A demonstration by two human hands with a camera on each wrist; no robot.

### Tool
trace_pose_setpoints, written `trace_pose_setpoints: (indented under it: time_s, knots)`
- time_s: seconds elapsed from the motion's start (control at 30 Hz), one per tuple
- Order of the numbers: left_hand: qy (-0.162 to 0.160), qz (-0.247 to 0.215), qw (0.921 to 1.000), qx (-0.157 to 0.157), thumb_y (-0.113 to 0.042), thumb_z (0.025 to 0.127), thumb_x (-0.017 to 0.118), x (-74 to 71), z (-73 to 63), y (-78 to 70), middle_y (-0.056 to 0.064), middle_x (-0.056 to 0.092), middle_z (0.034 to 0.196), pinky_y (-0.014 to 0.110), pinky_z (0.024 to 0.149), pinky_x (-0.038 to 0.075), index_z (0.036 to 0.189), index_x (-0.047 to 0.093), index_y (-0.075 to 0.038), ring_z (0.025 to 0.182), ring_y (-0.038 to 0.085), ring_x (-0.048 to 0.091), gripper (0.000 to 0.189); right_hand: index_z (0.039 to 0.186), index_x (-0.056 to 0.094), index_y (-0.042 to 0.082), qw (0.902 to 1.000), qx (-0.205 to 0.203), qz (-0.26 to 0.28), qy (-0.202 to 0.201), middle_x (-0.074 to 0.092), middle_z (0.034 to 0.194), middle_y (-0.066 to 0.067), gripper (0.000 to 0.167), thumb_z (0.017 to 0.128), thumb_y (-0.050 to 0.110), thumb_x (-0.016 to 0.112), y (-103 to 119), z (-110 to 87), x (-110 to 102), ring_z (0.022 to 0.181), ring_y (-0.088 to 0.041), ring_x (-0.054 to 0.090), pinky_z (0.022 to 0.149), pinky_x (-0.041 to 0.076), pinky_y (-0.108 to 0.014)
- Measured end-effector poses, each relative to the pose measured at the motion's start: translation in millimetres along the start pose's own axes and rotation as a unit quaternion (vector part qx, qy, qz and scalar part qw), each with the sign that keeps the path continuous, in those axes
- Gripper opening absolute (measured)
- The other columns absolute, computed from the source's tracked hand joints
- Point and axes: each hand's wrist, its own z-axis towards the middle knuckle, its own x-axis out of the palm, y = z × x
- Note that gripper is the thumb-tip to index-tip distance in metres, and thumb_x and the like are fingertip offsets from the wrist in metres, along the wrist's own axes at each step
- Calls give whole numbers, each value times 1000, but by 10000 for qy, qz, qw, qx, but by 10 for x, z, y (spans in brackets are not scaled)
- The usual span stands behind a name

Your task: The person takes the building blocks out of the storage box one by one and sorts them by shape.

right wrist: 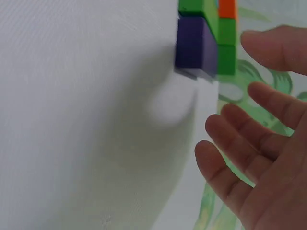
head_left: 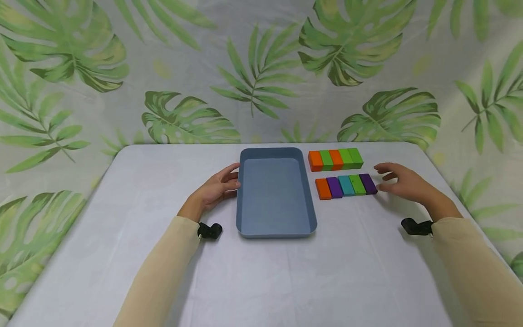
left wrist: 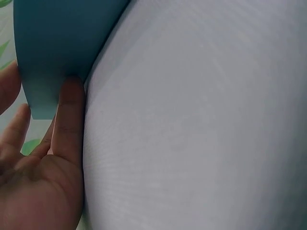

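A blue-grey rectangular tray (head_left: 275,229) lies on the table, holding nothing. My left hand (head_left: 218,187) rests against its left side, with fairly straight fingers (left wrist: 69,124) touching the outer wall and the thumb by the rim. To the tray's right, a front row of several coloured blocks runs from an orange block (head_left: 323,189) to a dark purple block (head_left: 368,184). My right hand (head_left: 402,182) hovers just right of that purple block, fingers spread and relaxed. In the right wrist view a gap shows between the fingertips (right wrist: 206,151) and the purple block (right wrist: 190,45).
Behind the front row stands a second row of orange and green blocks, with an orange block (head_left: 315,161) at its left end and a green block (head_left: 355,158) at its right. A white cloth (head_left: 261,281) covers the table. A leaf-patterned curtain (head_left: 261,68) hangs behind.
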Motion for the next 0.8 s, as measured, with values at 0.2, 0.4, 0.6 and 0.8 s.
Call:
trace_pose_setpoints:
  time_s: [0.2, 0.4, 0.6, 0.8]
  knots:
    - [39, 38, 10000, 61, -2, 101, 50, -10, 4, -10, 15, 23, 164, 53, 120, 31, 161, 16, -22, 148, 34, 33, 72, 129, 55, -1, 9989, -25, -255, -395, 60, 128, -26, 42, 96, 24, 63, -74, -130, -73, 117, -42, 58, 91, 49, -50]
    - [-8, 52, 10000, 17, -2, 101, 51, 0, 17, -13, 14, 23, 165, 52, 120, 31, 161, 16, -24, 147, 34, 34, 73, 125, 60, 2, 9978, -47, -385, -544, 64, 124, -22, 37, 96, 24, 65, -126, -231, -114, 111, -36, 61, 80, 49, -29]
    - [-155, 75, 9998, -60, -2, 100, 53, 18, 14, -36, 14, 25, 164, 52, 120, 31, 160, 19, -25, 146, 33, 36, 73, 126, 60, 4, 9977, -66, -287, -608, 63, 125, -21, 38, 96, 25, 65, -34, -282, -167, 103, -11, 60, 77, 48, -22]
    - [-317, 291, 9990, -142, -2, 99, 53, 70, -3, -43, 16, 29, 162, 52, 119, 34, 160, 21, -24, 142, 35, 41, 72, 127, 59, 3, 9971, -329, -209, -655, 61, 128, -21, 37, 96, 22, 64, 175, -257, -217, 113, -37, 60, 78, 50, -16]
